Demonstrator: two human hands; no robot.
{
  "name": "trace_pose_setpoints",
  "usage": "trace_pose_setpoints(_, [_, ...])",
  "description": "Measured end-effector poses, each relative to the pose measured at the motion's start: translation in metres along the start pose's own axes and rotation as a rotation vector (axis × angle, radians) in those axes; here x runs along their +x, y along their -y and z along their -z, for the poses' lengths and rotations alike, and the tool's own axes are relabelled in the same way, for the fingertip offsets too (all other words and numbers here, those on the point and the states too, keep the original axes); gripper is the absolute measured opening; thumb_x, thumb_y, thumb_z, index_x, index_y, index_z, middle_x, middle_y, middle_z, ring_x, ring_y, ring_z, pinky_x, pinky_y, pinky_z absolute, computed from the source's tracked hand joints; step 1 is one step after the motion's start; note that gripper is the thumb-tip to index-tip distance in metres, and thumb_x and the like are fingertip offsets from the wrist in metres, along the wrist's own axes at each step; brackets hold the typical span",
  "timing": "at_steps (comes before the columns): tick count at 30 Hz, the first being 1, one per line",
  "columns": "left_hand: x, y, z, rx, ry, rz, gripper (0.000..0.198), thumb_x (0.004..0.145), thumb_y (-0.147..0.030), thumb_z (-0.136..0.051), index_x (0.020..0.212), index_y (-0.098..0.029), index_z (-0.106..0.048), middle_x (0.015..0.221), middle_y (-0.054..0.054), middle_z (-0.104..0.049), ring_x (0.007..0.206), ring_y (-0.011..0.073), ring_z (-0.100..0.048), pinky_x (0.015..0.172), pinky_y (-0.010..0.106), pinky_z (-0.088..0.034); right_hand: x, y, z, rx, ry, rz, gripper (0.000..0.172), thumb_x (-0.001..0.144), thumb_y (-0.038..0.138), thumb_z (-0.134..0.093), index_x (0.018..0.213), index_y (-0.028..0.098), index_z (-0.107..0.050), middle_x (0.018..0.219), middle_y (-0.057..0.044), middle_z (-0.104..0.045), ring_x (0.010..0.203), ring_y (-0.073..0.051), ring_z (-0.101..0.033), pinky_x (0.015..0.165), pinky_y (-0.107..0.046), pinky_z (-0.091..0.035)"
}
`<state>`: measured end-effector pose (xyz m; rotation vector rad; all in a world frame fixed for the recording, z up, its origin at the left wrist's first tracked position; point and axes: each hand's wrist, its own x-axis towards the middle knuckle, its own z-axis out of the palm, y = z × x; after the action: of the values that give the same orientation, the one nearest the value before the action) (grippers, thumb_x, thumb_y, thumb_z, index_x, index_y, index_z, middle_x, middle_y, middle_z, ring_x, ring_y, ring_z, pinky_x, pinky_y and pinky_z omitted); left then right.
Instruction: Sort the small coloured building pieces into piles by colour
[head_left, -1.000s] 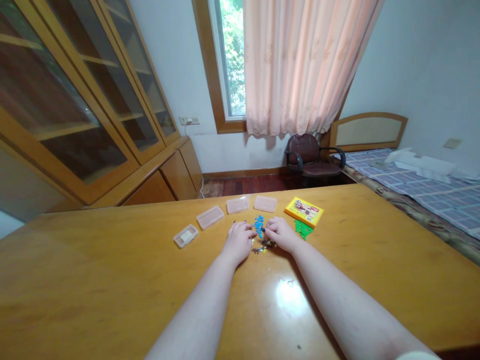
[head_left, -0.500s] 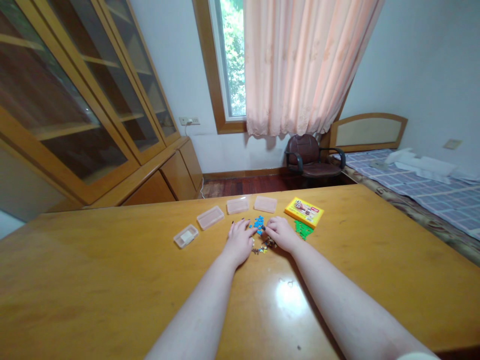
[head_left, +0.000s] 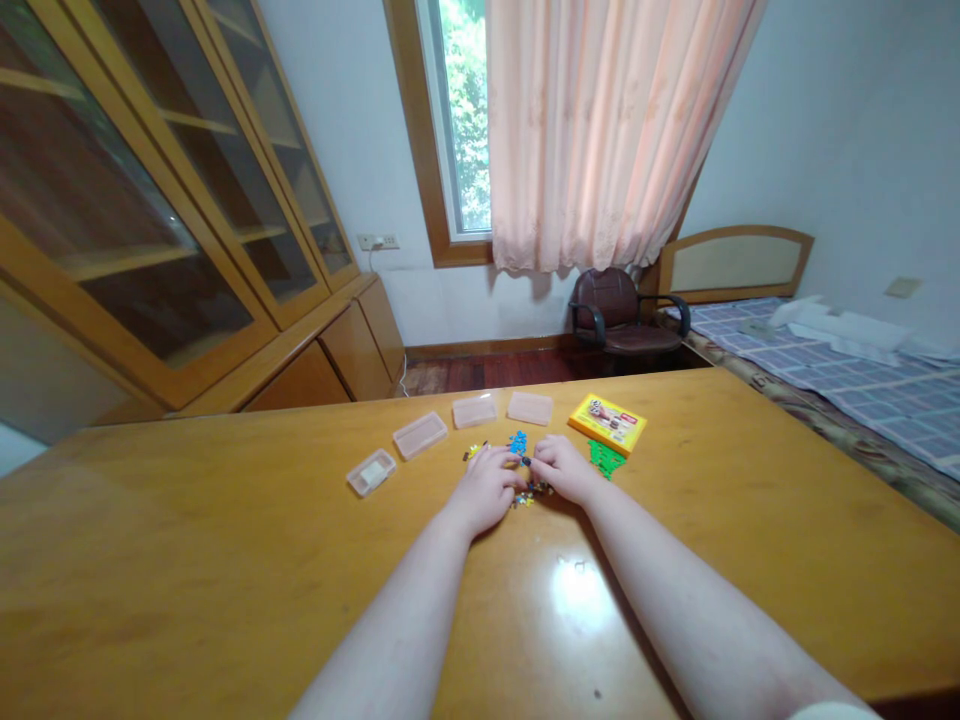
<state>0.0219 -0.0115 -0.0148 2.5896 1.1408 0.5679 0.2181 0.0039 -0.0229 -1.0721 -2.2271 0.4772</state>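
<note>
My left hand [head_left: 486,488] rests low over the table beside small mixed pieces [head_left: 523,500], its fingers bent but apart, with nothing seen in it. My right hand [head_left: 562,468] has its fingers pinched together over the same pile; a dark piece [head_left: 526,461] shows by its fingertips, and what it holds is too small to tell. Blue pieces [head_left: 517,441] lie just beyond both hands. Yellow and dark pieces [head_left: 472,453] sit past my left fingers. To the right of my right hand is a heap of green pieces [head_left: 606,459].
Four clear plastic cases [head_left: 421,436] stand in an arc at the back left and middle of the wooden table [head_left: 262,560]. A yellow box [head_left: 607,424] lies behind the green pieces. Beyond the table are a chair [head_left: 619,312], a bed and a glass-doored cabinet.
My left hand has shifted slightly toward me and its fingers have curled in, uncovering the yellow and dark pieces behind it. My right hand has hardly moved.
</note>
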Motion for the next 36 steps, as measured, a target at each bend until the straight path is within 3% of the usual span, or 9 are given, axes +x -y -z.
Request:
trace_pose_setpoints(9, [0.002, 0.009, -0.006, -0.003, -0.085, 0.096, 0.028, 0.076, -0.008, -0.051, 0.067, -0.024, -0.072, 0.109, 0.003, -0.066, 0.114, 0.022, -0.05, 0.107, 0.048, -0.029, 0.001, 0.002, -0.002, -0.031, 0.061, 0.005, 0.04, 0.091, 0.027, -0.047, 0.06, 0.018, -0.07, 0.059, -0.001, -0.06, 0.062, -0.013, -0.05, 0.068, -0.028, -0.035])
trace_pose_setpoints(14, [0.001, 0.008, -0.004, -0.062, -0.083, -0.019, 0.031, 0.074, -0.005, -0.052, 0.062, -0.025, -0.071, 0.1, 0.001, -0.068, 0.107, 0.019, -0.053, 0.107, 0.044, -0.03, 0.002, 0.001, -0.002, -0.12, -0.031, -0.075, 0.041, 0.092, 0.027, -0.043, 0.061, 0.017, -0.068, 0.061, -0.002, -0.06, 0.064, -0.014, -0.05, 0.066, -0.027, -0.033])
trace_pose_setpoints(19, [0.0, 0.006, -0.005, -0.069, -0.036, -0.063, 0.029, 0.076, -0.008, -0.054, 0.067, -0.028, -0.074, 0.104, 0.0, -0.067, 0.108, 0.0197, -0.053, 0.108, 0.046, -0.028, 0.001, -0.004, -0.003, -0.157, -0.105, -0.15, 0.041, 0.093, 0.027, -0.044, 0.06, 0.017, -0.067, 0.062, -0.002, -0.059, 0.064, -0.013, -0.05, 0.065, -0.027, -0.032])
trace_pose_setpoints(26, [0.002, 0.012, -0.007, 0.012, -0.104, 0.078, 0.031, 0.077, -0.008, -0.052, 0.087, -0.027, -0.074, 0.111, 0.004, -0.065, 0.112, 0.0222, -0.05, 0.102, 0.045, -0.036, 0.001, -0.005, -0.003, -0.149, -0.126, -0.16, 0.04, 0.092, 0.026, -0.046, 0.059, 0.017, -0.066, 0.06, -0.002, -0.057, 0.062, -0.013, -0.049, 0.064, -0.026, -0.032])
trace_pose_setpoints(32, [0.001, 0.008, -0.004, -0.03, -0.09, -0.002, 0.031, 0.074, -0.006, -0.052, 0.071, -0.027, -0.074, 0.111, 0.0, -0.065, 0.113, 0.0211, -0.049, 0.106, 0.046, -0.03, 0.001, 0.0, -0.002, -0.081, -0.038, -0.041, 0.038, 0.092, 0.028, -0.047, 0.061, 0.017, -0.067, 0.061, -0.001, -0.057, 0.064, -0.013, -0.049, 0.066, -0.026, -0.033])
trace_pose_setpoints(36, [0.001, 0.007, -0.004, -0.033, -0.07, -0.015, 0.029, 0.075, -0.007, -0.053, 0.071, -0.027, -0.074, 0.107, 0.001, -0.066, 0.107, 0.0199, -0.052, 0.105, 0.046, -0.031, 0.002, 0.003, -0.001, -0.114, 0.023, -0.011, 0.038, 0.092, 0.032, -0.047, 0.065, 0.019, -0.069, 0.067, -0.001, -0.06, 0.069, -0.014, -0.049, 0.068, -0.027, -0.032])
